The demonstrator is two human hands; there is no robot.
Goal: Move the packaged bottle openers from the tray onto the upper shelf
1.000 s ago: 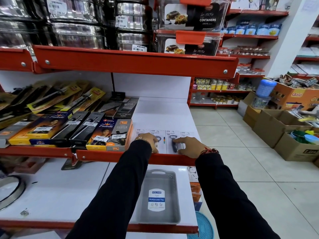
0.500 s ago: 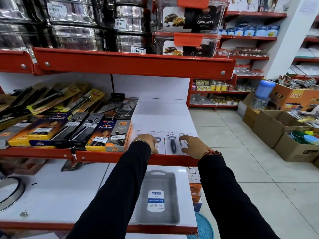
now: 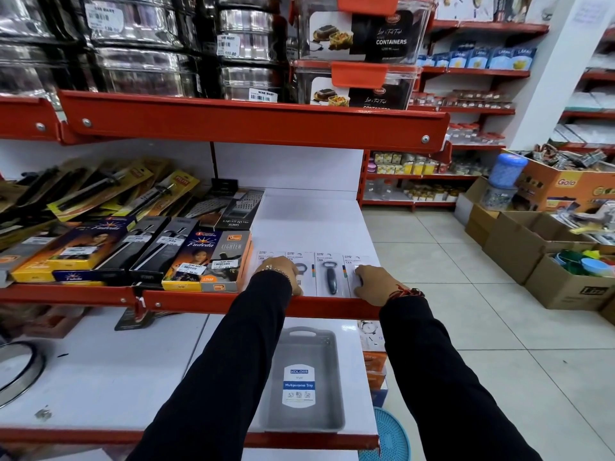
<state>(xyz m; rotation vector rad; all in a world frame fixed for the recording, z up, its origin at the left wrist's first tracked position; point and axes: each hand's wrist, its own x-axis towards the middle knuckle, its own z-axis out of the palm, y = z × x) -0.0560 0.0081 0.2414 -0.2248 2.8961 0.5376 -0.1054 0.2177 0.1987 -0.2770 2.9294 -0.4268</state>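
The upper shelf (image 3: 309,224), white with a red front lip, carries a row of four carded bottle openers (image 3: 331,274) laid flat side by side at its front right edge, lighter boxes (image 3: 213,257) just beside them to the left. The lower shelf (image 3: 109,371) holds a grey tray (image 3: 327,347) near its right end.

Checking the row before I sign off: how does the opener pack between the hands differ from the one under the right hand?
The middle pack lies fully uncovered, dark opener showing; the end pack is mostly hidden under the right hand. The middle pack has neighbours on both sides; the end pack closes the row. Both lie flat on the shelf.
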